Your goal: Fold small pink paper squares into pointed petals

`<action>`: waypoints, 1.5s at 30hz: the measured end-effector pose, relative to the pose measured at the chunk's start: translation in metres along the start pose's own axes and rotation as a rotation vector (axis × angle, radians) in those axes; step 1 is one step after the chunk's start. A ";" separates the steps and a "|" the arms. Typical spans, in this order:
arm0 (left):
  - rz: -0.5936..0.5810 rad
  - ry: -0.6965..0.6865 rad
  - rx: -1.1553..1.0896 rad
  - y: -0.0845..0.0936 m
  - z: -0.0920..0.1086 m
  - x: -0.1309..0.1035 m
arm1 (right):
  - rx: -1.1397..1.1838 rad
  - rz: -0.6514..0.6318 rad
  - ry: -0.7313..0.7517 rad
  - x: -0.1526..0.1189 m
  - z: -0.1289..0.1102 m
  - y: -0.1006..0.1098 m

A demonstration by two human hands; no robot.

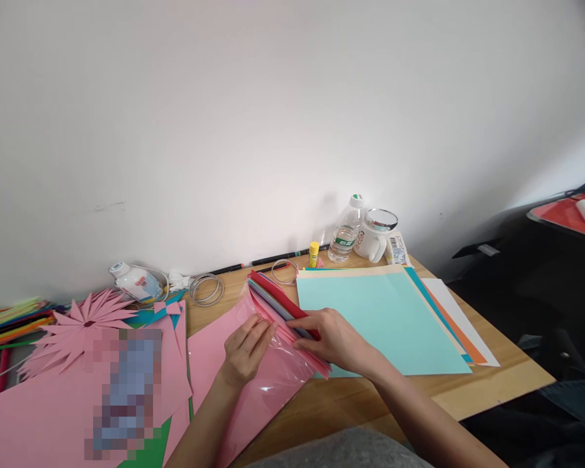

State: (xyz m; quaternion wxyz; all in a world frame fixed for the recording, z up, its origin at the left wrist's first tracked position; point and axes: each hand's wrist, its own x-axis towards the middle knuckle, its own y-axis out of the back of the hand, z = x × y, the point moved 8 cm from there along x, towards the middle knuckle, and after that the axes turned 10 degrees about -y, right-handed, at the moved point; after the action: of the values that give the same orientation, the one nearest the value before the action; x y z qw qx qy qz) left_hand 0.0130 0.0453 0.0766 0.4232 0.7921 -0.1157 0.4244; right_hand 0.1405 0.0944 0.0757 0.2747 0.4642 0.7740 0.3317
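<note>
A clear plastic sleeve point(273, 390) with pink sheets inside lies at a slant in the middle of the table. At its upper right edge, coloured sheets point(268, 292) in red, blue-grey and pink curve upward. My right hand point(332, 335) is closed on these sheets, its thumb and fingers on either side of the curled edge. My left hand point(247, 344) is pinched at the sleeve's opening, just left of the sheets; its fingertips hold the sleeve's edge.
Light-blue paper point(370, 325) tops a stack at the right. A water bottle point(346, 231), white mug point(373, 237) and yellow glue stick point(313, 253) stand near the wall. Pink paper flower point(85, 318), white bottle point(134, 283) and pink sheets point(39, 416) lie left.
</note>
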 end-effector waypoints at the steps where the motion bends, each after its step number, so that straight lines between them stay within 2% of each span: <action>1: -0.001 0.001 0.000 0.000 0.000 0.000 | 0.010 -0.004 0.004 0.000 0.000 0.000; 8: -0.007 -0.013 -0.009 -0.001 0.001 0.001 | 0.087 -0.011 0.003 0.000 0.001 0.004; 14: -0.071 -0.008 -0.029 -0.008 -0.003 0.006 | 0.054 0.062 -0.115 0.007 0.010 0.001; 18: -0.248 -0.097 -0.043 -0.015 -0.007 0.021 | -0.155 0.147 -0.181 0.012 0.012 0.002; 25: -0.537 -0.087 -0.086 -0.023 -0.025 0.054 | -0.435 0.191 -0.023 0.012 -0.017 0.007; 30: -0.678 -0.106 -0.131 -0.029 -0.025 0.064 | -0.396 0.273 0.002 0.009 -0.025 0.031; 34: -0.761 -0.113 -0.139 -0.036 -0.020 0.065 | -0.350 0.341 -0.009 0.004 -0.021 0.053; 40: -0.770 -0.125 -0.146 -0.054 -0.007 0.064 | -0.481 0.348 -0.158 0.000 -0.001 0.079; 45: -0.788 -0.143 -0.112 -0.074 -0.002 0.063 | -0.529 0.467 -0.244 -0.009 0.013 0.117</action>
State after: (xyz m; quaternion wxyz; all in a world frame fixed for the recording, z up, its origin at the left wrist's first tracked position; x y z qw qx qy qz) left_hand 0.0907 0.1034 0.0828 0.5868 0.7791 0.1446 0.1667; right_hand 0.2165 0.1300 0.1585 0.3925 0.5773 0.4962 0.5161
